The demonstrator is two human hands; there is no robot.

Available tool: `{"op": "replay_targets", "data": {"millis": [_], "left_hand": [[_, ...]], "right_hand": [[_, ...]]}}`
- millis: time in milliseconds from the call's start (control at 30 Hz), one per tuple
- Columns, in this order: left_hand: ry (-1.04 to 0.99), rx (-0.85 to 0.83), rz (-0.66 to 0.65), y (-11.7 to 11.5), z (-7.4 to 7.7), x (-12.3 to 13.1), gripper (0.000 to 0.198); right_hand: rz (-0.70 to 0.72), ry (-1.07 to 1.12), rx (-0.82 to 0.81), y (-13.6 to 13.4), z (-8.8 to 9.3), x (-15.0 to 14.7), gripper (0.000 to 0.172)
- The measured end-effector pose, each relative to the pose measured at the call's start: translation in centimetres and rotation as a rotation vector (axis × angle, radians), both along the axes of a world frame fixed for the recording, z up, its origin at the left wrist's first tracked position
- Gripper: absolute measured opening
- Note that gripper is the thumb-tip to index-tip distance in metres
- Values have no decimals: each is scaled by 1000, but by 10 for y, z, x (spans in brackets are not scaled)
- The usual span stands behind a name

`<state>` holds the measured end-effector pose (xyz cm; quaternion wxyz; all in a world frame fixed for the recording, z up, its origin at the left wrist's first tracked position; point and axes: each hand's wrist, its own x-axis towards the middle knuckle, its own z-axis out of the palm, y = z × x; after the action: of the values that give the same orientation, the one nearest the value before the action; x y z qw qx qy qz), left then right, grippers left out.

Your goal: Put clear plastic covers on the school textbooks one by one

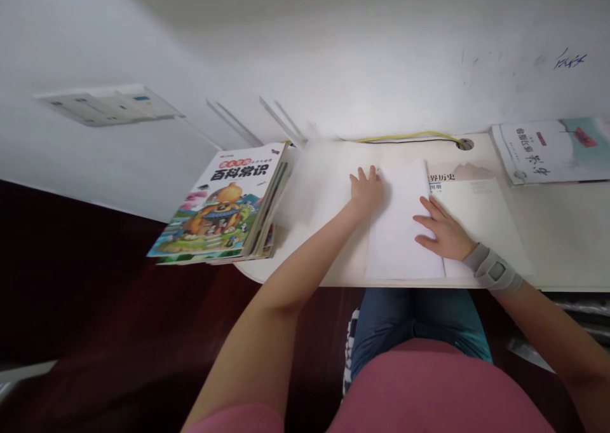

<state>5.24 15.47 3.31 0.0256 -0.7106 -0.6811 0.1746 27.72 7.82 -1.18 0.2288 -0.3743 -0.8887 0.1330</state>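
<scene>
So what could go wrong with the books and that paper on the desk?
1. The stack of picture books sticks out past the left edge of the desk, so a small nudge might tip it off.
2. The left hand and right hand both press flat on the white page lying over the history book. If they pull in opposite ways, the page could crease or tear.

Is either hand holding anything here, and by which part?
Nothing is gripped. The left hand lies flat on the top left corner of the white page; the right hand rests flat on its right edge.
</scene>
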Motion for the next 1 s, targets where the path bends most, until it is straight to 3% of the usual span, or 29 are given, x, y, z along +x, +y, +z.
{"op": "replay_targets", "data": {"millis": [367,567,1000], "left_hand": [[-133,29,19,-22,7,-3,54],[-143,67,19,-21,14,-1,46],[-129,94,69,-6,-1,3,54]], "right_hand": [[-45,41,-15,3,-2,1,47],[-34,17,-15,4,-3,1,46],[-32,-8,-9,3,-3,2,44]]}}
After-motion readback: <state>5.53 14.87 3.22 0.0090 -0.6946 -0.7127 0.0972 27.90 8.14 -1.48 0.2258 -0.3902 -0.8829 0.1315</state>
